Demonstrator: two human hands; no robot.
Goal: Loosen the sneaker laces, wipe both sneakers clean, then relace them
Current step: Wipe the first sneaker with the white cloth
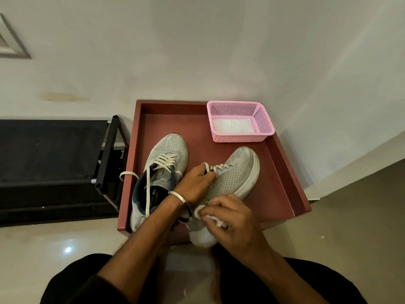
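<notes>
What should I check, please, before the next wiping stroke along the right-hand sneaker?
1. Left hand steadies the right-hand sneaker at its laces: ok.
2. Right hand holds the white wipe against the heel area: ok.
3. Sneaker fully on the red tray: not ok, heel overhangs the near edge.
4. Spare wipes in the pink basket: ok.
5. Other sneaker already wiped: cannot tell.

Grey sneakers (pixel 163 170) (pixel 235 174), laces (pixel 163 161) loose; tray-borne
</notes>
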